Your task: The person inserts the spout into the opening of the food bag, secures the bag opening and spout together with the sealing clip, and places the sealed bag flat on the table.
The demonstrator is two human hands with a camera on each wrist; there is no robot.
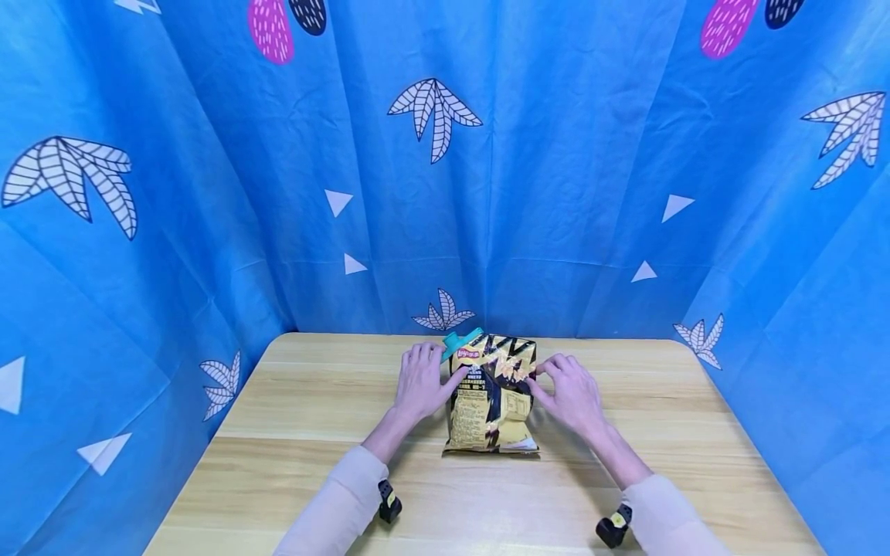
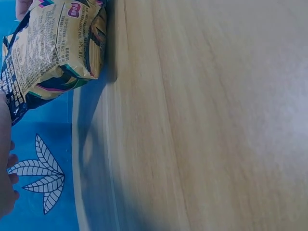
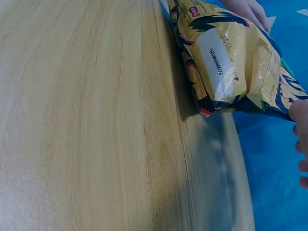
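Observation:
A gold and black chip bag (image 1: 490,401) stands upright on the table, its printed side toward me. My left hand (image 1: 422,382) pinches the upper left edge, thumb across the front. On the other side my right hand (image 1: 572,392) grips the right edge between thumb and fingers. A teal plastic clip (image 1: 453,344) with a round knob sits at the bag's upper left corner, partly hidden behind the bag and left hand. The left wrist view shows the crumpled bag (image 2: 53,53) close up; in the right wrist view a white label is visible on the bag (image 3: 231,62).
The wooden table (image 1: 313,432) runs back to a blue patterned curtain (image 1: 556,193), which also hangs along both sides. Black wrist cameras (image 1: 389,502) sit on both wrists, just above the table.

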